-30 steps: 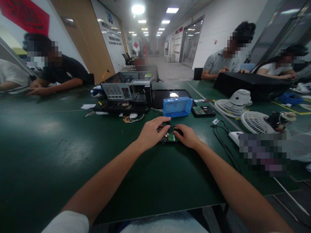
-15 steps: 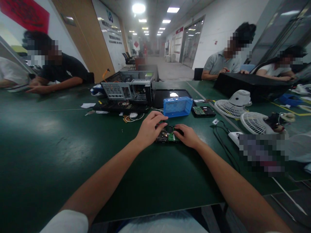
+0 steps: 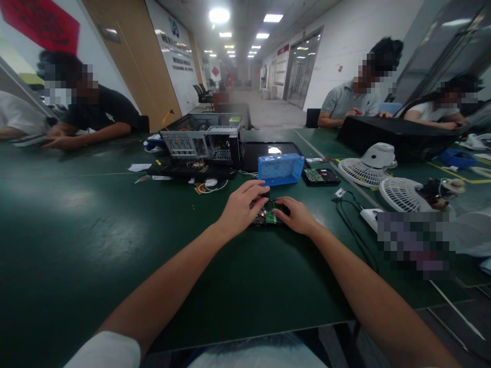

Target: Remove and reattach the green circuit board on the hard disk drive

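A flat black casing with a green circuit board (image 3: pixel 270 217) lies on the table in front of me; it looks like a computer drive, though its exact kind is unclear. My left hand (image 3: pixel 243 207) curls over its left part, thumb and fingers bent close together. Something small and dark shows by those fingertips, too little to name. At the casing's right side, my right hand (image 3: pixel 294 214) grips the edge, with the thumb on the board side. Both hands cover much of the casing.
Just beyond stands a blue plastic bin (image 3: pixel 282 171) on its side. A similar drive (image 3: pixel 321 176) lies right of it. An opened computer case (image 3: pixel 203 138) stands at back left. Fan parts (image 3: pixel 362 171), a power strip (image 3: pixel 371 217) and cables are on the right. Other people sit across the table.
My left hand has shifted slightly right and down over the casing, covering more of its left part. My right hand stays almost in place.
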The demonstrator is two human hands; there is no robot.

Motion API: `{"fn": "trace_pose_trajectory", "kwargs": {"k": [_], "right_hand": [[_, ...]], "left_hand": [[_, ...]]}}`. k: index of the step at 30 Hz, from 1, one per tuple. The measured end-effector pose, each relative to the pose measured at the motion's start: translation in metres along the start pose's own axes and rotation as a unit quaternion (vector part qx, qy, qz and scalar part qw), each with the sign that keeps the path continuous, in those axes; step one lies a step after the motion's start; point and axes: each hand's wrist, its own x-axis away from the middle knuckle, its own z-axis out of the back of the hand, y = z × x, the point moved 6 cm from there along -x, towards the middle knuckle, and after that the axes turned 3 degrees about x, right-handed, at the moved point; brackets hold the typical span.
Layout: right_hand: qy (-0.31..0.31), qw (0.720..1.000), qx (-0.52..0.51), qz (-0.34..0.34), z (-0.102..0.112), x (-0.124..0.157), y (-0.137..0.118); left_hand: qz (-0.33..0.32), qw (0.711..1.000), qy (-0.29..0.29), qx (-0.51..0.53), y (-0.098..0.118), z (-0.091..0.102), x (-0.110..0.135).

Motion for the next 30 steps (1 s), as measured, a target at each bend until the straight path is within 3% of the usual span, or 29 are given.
{"fn": "trace_pose_trajectory", "kwargs": {"k": [16, 20, 30], "right_hand": [[-0.006, 1.000, 0.015, -0.001, 0.001, -0.001, -0.002], [-0.012, 1.000, 0.022, -0.005, 0.000, -0.001, 0.000], [-0.010, 1.000, 0.025, -0.004, -0.001, 0.000, 0.002]], "left_hand": [[0.112, 0.988, 0.036, 0.099, -0.015, -0.004, 0.005], [0.094, 0.990, 0.060, 0.088, -0.015, -0.002, 0.004], [0.017, 0.999, 0.042, -0.001, -0.005, 0.006, -0.002]]}}
